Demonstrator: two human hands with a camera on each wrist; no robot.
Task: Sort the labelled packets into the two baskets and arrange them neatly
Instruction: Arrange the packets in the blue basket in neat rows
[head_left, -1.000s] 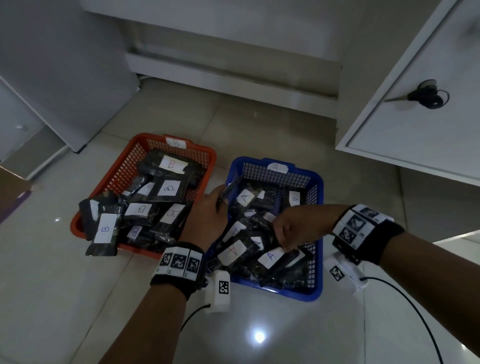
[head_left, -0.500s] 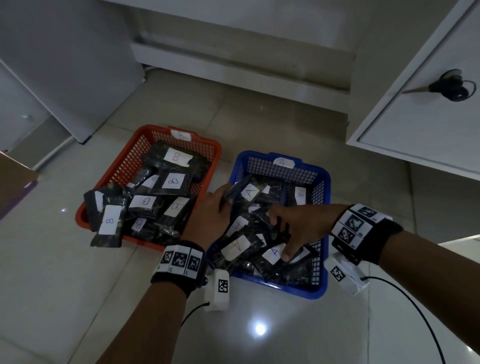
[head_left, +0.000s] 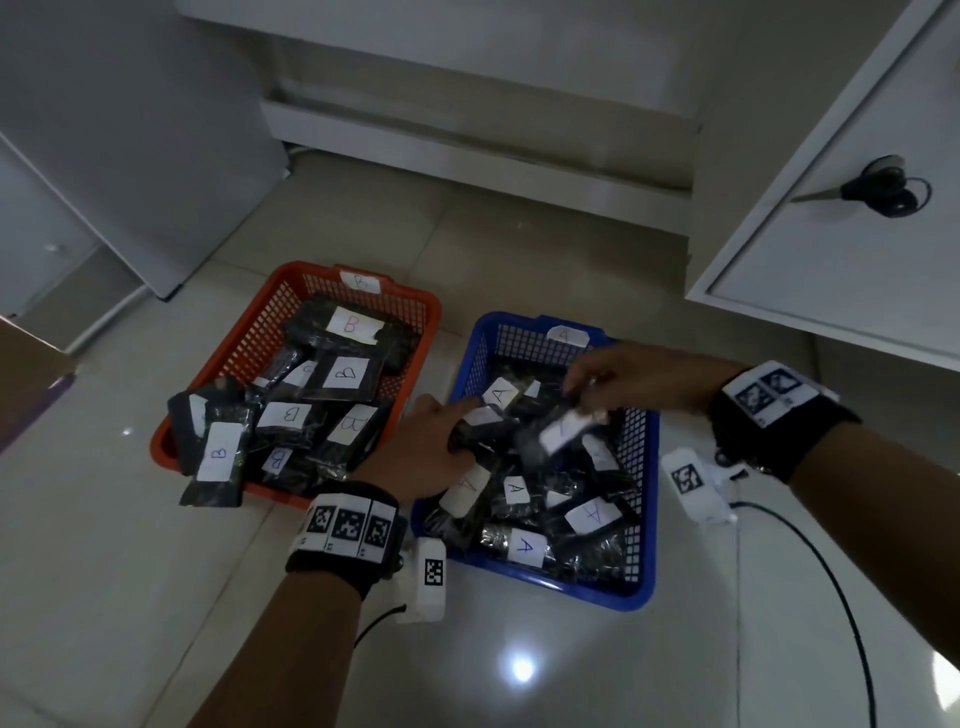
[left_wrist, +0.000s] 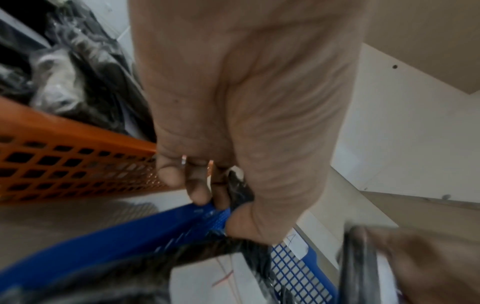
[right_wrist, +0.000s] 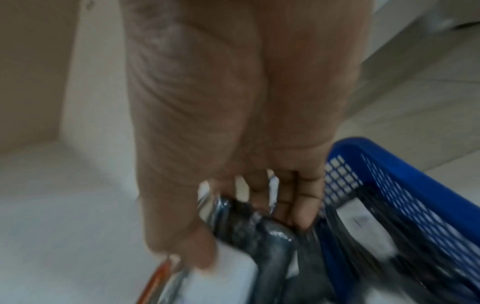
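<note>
Below, on the floor, the orange basket (head_left: 291, 306) of B packets sits just left of the blue basket (head_left: 647, 519). Inside the blue one, the left hand (head_left: 423, 447) grips a packet (head_left: 480, 434); the right hand's (head_left: 641, 376) fingers (right_wrist: 302, 207) pinch another packet (head_left: 558, 434) above the pile.

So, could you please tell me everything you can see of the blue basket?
The blue basket is a rectangular, plastic-looking tray with lattice walls. It sits on the tiled floor to the right of the orange basket. A white tag marked A is on its far rim. Dark packets with white A labels lie jumbled inside. The left hand and the right hand each grip a packet in it.
</note>
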